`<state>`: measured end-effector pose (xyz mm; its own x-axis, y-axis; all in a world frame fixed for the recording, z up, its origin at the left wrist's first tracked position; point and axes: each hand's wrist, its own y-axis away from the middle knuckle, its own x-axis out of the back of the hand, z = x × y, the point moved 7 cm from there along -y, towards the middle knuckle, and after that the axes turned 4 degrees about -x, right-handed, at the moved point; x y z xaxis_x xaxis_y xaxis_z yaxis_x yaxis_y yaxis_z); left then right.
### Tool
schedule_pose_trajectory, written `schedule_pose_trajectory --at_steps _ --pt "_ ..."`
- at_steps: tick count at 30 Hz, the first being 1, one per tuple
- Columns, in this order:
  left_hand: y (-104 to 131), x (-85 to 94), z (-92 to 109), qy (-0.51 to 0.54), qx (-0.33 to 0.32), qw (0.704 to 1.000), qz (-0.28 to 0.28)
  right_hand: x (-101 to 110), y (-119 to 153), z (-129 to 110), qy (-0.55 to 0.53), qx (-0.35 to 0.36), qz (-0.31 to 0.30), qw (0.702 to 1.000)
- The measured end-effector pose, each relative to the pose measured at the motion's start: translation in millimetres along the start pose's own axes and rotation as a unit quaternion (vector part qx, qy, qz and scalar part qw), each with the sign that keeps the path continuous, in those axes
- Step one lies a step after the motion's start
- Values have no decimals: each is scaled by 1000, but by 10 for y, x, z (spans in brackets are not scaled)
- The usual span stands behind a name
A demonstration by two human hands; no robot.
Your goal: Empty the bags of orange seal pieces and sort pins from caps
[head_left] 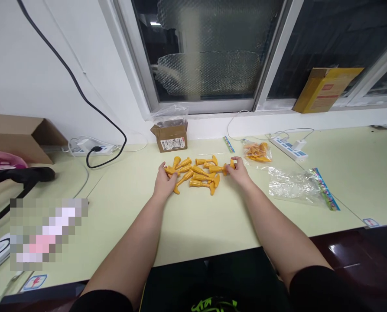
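Several yellow plastic pieces (201, 177), with ribbed shafts and curved, hammer-like ends, lie in a loose pile on the pale table (206, 225). At the pile's left side, my left hand (164, 181) has its fingers and thumb curled around a yellow piece (171, 170). My right hand (239, 172) pinches the curved end of another yellow piece (216, 169) at the right side of the pile. That end is partly hidden by my fingers.
Right of the pile lie a clear bag of orange-yellow parts (257, 151) and a flattened clear bag (294, 186) with a printed header. Behind stand a small cardboard box (173, 138) and a power strip (289, 148). A black cable (82, 93) hangs at left.
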<state>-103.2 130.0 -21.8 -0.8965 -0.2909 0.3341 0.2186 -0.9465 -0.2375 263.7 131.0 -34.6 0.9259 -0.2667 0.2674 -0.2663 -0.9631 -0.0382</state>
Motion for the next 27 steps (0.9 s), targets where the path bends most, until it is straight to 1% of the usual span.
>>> schedule_pose_trajectory --at_steps 2,5,7,8,9,10,11,13,16,17,19,21,23,25,27 --pt "-19 -15 23 -36 -13 999 -5 -69 7 2 38 18 -14 999" --pt "-45 -68 64 -60 -40 997 -25 -113 66 -168 113 115 8 987" --pt "-61 -101 67 -66 -42 996 -35 -38 88 -280 153 171 47 972" --pt "-69 -114 63 -68 -40 996 -38 38 80 -306 169 182 72 966" --pt "-78 -126 57 -71 -36 996 -41 137 58 -307 185 178 99 961" --pt "-87 -138 53 -77 -35 995 -45 248 27 -283 204 160 127 957" --pt "-96 -150 50 -84 -35 995 -50 356 -11 -238 226 131 148 954" --pt "-112 -173 49 -110 -39 991 -64 530 -90 -104 280 54 162 945" --pt "-122 -179 30 -143 -40 986 -80 645 -168 116 354 -65 126 924" --pt "-118 -174 18 -148 -39 985 -85 647 -181 169 372 -93 109 917" --pt "-101 -160 1 -147 -49 984 -91 627 -201 226 396 -122 85 906" --pt "-75 -146 3 -134 -72 984 -95 612 -217 223 401 -124 88 903" --pt "-51 -118 17 -121 -95 984 -86 624 -230 170 380 -98 117 912" --pt "-39 -76 41 -119 -110 985 -66 661 -233 75 326 -39 157 931" --pt "-31 -34 89 -131 -122 983 -41 730 -211 -47 255 40 204 944"
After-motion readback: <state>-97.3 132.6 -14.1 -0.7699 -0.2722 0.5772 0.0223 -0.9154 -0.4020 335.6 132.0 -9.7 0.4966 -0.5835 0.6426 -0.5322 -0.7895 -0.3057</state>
